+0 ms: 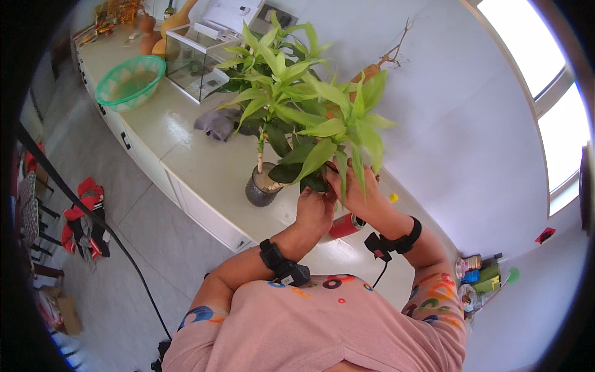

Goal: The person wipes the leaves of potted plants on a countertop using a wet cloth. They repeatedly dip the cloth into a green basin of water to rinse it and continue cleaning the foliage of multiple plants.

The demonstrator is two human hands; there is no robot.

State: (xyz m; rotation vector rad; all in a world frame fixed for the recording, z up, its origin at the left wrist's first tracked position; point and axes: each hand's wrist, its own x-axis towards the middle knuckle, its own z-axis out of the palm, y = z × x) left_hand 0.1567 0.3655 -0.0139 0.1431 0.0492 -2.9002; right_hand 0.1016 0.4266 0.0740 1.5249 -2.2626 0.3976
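A leafy green potted plant (283, 100) with pale segmented stems stands in a dark textured glass vase (261, 191) on the cabinet top. Its light green leaves spread above broader dark ones. Low on the plant's right side, my left hand (317, 210) has its fingertips closed on a dark green leaf (314, 181). Close beside it, my right hand (357, 189) reaches in among the leaves and stems. Hanging leaves cover part of its fingers, so its grip is unclear. Under my hands lies a red cylindrical container (345, 226), its dark mouth turned right. A small yellow cap (393, 197) is near the wall.
A grey cloth (214, 124), a glass tank (186, 69) and a green plastic basin (131, 86) occupy the cabinet top (209, 174) beyond the vase. Gourds (179, 23) stand farther back. Clothes (86, 221) lie on the left floor. A black cable (125, 251) crosses the view's left side.
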